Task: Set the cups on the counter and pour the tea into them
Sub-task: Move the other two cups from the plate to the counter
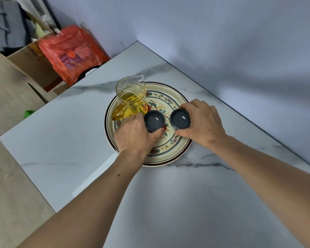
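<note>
Two small dark grey cups sit side by side over a round flowered plate [170, 97] on the white marble counter [70, 140]. My left hand [134, 135] grips the left cup [154, 120] from its left side, thumb under its near edge. My right hand [202, 122] wraps around the right cup [180, 119] from the right. Both cups look empty inside. I cannot tell whether they rest on the plate or are lifted. A glass pitcher [131, 97] with yellow tea and an amber handle stands on the plate's far left part, just behind my left hand.
A plain wall runs along the counter's right side. Beyond the counter's far left edge are a red plastic bag [70, 51], cardboard boxes [30, 59] and a wood-look floor [7, 104]. A small green object [29, 113] lies on the floor.
</note>
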